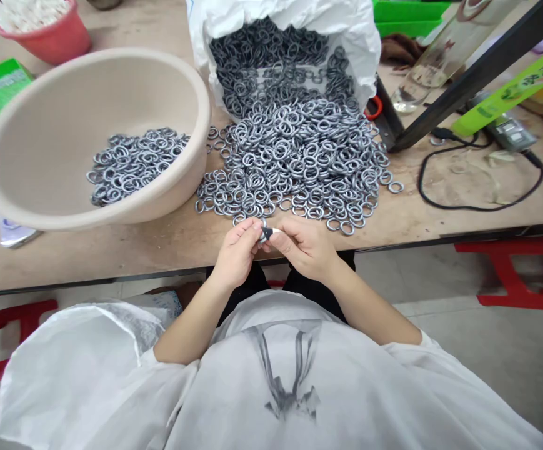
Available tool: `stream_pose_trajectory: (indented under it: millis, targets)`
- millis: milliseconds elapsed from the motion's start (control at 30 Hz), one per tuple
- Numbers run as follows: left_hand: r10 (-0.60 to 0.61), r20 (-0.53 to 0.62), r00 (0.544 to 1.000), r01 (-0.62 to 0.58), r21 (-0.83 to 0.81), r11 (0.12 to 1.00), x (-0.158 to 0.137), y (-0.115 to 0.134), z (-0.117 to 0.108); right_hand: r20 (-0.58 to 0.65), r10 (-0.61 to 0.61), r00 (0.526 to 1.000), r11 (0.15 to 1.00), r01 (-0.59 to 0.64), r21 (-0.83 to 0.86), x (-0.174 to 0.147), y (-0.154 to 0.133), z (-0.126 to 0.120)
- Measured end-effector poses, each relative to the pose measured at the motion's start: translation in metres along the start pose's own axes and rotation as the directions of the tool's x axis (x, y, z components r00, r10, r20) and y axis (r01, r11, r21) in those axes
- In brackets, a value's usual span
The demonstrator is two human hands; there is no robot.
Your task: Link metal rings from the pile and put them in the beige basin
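My left hand (239,249) is closed in a pinch at the table's front edge, with a grey ring (264,222) between thumb and fingers. Close against it, my right hand (307,249) pinches a small black piece (267,233) that touches or nearly touches the ring. A white bit shows at the right thumb's tip; I cannot tell what it is. Just beyond both hands spreads a heap of grey rings (299,150), spilling from a white sack (365,44) lying on its side. More rings (135,164) lie inside the large beige basin (27,212) to the left.
On the wooden table (172,250), a red bowl (55,40) of white pieces and a green tray (2,87) stand at far left. To the right are a dark metal post (468,81), a clear jar (421,81) and a looped black cable (468,206). Red stools (510,275) flank me below.
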State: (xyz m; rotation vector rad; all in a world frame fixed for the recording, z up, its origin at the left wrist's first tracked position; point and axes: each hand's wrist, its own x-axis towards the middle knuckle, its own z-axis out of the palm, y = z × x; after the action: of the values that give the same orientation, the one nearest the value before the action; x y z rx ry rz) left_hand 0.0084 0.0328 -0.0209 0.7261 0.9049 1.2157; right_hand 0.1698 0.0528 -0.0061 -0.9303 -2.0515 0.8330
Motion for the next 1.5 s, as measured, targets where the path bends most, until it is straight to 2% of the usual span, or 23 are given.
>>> stream_pose_trajectory:
  millis: [100,233,300,400,467,533,667,767,867,1000,1100,1133,1200,1267,1367,1500]
  targets:
    - [-0.006,0.008,1.0,0.006,0.027,1.0,0.0,-0.002,-0.004,0.029,-0.005,1.0,0.997,0.007,-0.075,-0.001,-0.002,-0.001]
    - [-0.032,0.064,0.997,0.027,0.077,0.997,-0.005,0.0,-0.004,0.074,-0.011,0.997,0.998,0.016,-0.058,0.001,0.003,-0.002]
    - [-0.032,0.156,0.987,0.015,0.111,0.994,-0.01,0.004,-0.003,0.04,0.047,0.998,0.997,-0.045,-0.058,0.004,0.009,-0.003]
    - [0.02,0.264,0.964,-0.063,0.157,0.986,-0.016,0.011,-0.008,-0.088,0.183,0.979,0.975,-0.193,-0.109,0.011,0.017,-0.003]
    - [0.092,0.207,0.974,-0.128,0.166,0.978,-0.018,0.015,-0.017,-0.098,0.2,0.975,0.963,-0.214,-0.162,0.018,0.018,0.0]
    - [0.158,0.088,0.984,-0.172,0.192,0.966,-0.019,0.02,-0.029,-0.043,0.187,0.981,0.947,-0.192,-0.257,0.026,0.015,0.005]
    - [0.233,-0.089,0.968,-0.204,0.255,0.945,-0.02,0.027,-0.051,0.077,0.227,0.971,0.841,-0.156,-0.518,0.041,0.009,0.018]
    - [0.261,-0.132,0.956,-0.225,0.237,0.945,-0.02,0.031,-0.056,0.101,0.261,0.96,0.774,-0.145,-0.617,0.048,0.009,0.026]
    - [0.227,-0.159,0.961,-0.202,0.159,0.966,-0.016,0.033,-0.054,0.064,0.272,0.96,0.772,-0.178,-0.61,0.05,0.013,0.025]
    - [0.02,-0.199,0.98,-0.032,-0.06,0.998,-0.007,0.034,-0.046,-0.067,0.235,0.97,0.879,-0.241,-0.412,0.047,0.021,0.015]
    - [-0.072,-0.15,0.986,0.049,-0.151,0.987,-0.001,0.031,-0.033,-0.135,0.289,0.948,0.953,-0.299,-0.055,0.042,0.024,0.01]
    - [-0.068,-0.136,0.988,0.048,-0.143,0.989,0.0,0.029,-0.028,-0.115,0.324,0.939,0.944,-0.313,0.103,0.04,0.023,0.009]
    - [-0.017,-0.126,0.992,0.007,-0.084,0.996,0.002,0.022,-0.018,-0.043,0.373,0.927,0.861,-0.328,0.388,0.034,0.018,0.01]
    - [0.044,-0.117,0.992,-0.045,-0.01,0.999,0.003,0.013,-0.008,0.004,0.387,0.922,0.763,-0.323,0.56,0.028,0.011,0.014]
    - [0.085,-0.076,0.993,-0.082,0.038,0.996,0.002,0.001,0.001,0.021,0.371,0.928,0.69,-0.29,0.663,0.02,0.0,0.021]
    - [0.097,-0.053,0.994,-0.097,0.003,0.995,-0.003,-0.006,0.003,-0.008,0.349,0.937,0.667,-0.243,0.704,0.016,-0.007,0.025]
